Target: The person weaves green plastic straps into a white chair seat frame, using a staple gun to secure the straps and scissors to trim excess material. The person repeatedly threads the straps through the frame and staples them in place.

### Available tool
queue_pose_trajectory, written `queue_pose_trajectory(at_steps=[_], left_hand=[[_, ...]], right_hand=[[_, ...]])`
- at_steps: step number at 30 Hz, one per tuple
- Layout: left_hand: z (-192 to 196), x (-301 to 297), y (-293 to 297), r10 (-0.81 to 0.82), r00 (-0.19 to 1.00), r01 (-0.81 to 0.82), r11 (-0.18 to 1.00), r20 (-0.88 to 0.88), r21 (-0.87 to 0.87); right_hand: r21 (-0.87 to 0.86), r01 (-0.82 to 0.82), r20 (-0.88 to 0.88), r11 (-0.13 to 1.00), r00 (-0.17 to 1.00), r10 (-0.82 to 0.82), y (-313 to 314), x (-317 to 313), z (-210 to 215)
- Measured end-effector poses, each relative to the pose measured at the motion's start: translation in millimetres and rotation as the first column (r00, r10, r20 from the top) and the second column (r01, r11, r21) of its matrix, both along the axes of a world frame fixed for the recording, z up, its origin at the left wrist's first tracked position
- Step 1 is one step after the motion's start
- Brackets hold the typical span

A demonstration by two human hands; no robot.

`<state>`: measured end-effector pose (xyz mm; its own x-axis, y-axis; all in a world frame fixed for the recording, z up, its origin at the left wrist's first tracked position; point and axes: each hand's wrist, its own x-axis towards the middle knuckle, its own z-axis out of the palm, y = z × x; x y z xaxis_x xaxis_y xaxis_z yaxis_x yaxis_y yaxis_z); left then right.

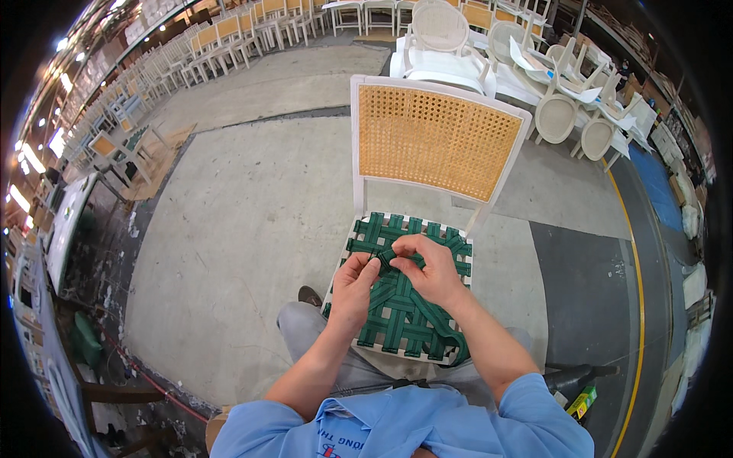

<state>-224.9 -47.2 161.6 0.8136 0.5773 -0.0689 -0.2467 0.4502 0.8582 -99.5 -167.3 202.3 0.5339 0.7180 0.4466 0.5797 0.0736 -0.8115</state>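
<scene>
While both hands pinch the loose green webbing strap (397,256), left hand (353,294) steadies and right hand (431,269) pulls it taut over the white cane-backed chair's (435,141) woven seat (397,317), apparently for tension.

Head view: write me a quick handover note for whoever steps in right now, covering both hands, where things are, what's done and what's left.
Left hand: fingers pinching the green webbing strap over the seat.
Right hand: gripping the same strap's folded end from above; the strap trails down the seat's right side.
Chair: white frame, cane back, standing on the concrete floor in front of the person.
Done: the seat already carries a woven lattice of green straps.
Left: the strap in hand is loose, not yet laid flat or fixed.
</scene>
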Motion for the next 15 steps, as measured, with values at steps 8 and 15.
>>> queue_pose_trajectory(at_steps=[8,15], left_hand=[[-3.7,-0.8,1.0,-0.042,0.999,0.042,0.998,-0.003,-0.036],[-1.6,5.9,-9.7,0.242,0.967,-0.112,0.678,-0.077,0.727]], right_hand=[[-0.027,-0.050,0.323,0.998,0.945,0.056,-1.7,11.4,-0.3],[-0.070,-0.061,0.282,0.996,0.956,0.078,-0.4,22.4,-8.0]])
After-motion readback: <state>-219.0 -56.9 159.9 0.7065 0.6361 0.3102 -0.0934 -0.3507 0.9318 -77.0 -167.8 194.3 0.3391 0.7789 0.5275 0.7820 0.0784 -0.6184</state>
